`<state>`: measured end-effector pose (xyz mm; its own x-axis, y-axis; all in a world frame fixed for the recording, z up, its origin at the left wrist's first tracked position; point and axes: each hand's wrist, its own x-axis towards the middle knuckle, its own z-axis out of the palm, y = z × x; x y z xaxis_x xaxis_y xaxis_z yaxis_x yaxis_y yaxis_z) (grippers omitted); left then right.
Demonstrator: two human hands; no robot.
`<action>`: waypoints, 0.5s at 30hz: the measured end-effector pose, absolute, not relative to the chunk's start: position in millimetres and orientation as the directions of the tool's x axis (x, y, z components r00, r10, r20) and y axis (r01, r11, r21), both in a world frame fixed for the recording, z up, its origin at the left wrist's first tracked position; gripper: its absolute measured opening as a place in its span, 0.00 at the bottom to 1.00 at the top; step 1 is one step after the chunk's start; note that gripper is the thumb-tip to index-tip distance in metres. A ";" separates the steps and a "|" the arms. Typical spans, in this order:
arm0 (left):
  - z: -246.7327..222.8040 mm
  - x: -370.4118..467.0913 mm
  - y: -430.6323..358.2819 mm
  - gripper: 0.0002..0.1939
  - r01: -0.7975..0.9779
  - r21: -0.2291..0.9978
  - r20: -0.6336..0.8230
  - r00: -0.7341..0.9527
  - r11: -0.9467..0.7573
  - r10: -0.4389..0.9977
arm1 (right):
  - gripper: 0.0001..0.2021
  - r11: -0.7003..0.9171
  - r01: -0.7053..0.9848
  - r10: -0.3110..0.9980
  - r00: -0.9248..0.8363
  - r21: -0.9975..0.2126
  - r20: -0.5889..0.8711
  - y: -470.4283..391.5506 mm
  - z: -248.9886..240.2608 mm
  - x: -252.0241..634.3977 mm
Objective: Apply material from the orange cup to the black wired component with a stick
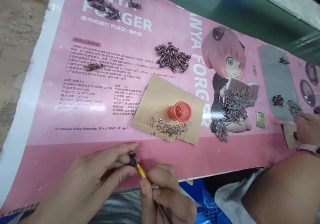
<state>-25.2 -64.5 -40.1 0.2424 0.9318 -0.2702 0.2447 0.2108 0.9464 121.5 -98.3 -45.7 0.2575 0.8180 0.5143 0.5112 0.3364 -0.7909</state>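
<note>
At the table's (37, 94) near edge, your left hand (95, 177) pinched a small black part (132, 158), steadying it for the yellow-tipped tool (141, 171) your right hand (165, 197) gripped.

the pink printed poster sheet (75, 127) covering the tabletop leaves a broad bare band along the lower centre of the frame, just above the two near hands, and open room across the left middle. in the centre a torn brown cardboard piece (160, 100) carries an orange plastic cap (180, 111) and a scatter of tiny brown specks (167, 128). above it lies a heap of small red-and-black wired parts (173, 57); a lone part (93, 66) sits left of centre. at right a grey-and-red pile of pins (233, 105) and a co-worker's forearm (282, 187) close that side.
</note>
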 end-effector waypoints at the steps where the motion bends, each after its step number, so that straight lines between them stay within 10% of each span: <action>1: -40.8 -25.4 -66.3 0.14 0.231 0.950 -0.260 0.221 0.209 0.940 | 0.15 0.332 0.473 0.810 0.300 -0.816 0.504 -98.1 -46.1 119.2; 7: -42.4 -23.0 -72.7 0.18 0.287 0.938 -0.255 0.192 0.194 0.948 | 0.04 0.350 0.256 0.721 0.541 -0.901 0.434 -83.0 -43.9 145.8; 15: -64.0 -28.9 -79.7 0.21 0.476 0.874 -0.191 0.148 0.100 0.970 | 0.16 0.267 0.826 0.681 0.203 -0.497 0.704 -19.3 -34.7 211.4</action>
<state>-28.9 -79.7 -64.0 0.1477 0.9704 -0.1913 0.4763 0.0997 0.8736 211.4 -19.3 -34.7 0.2032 0.6806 0.7039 0.8259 0.2670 -0.4966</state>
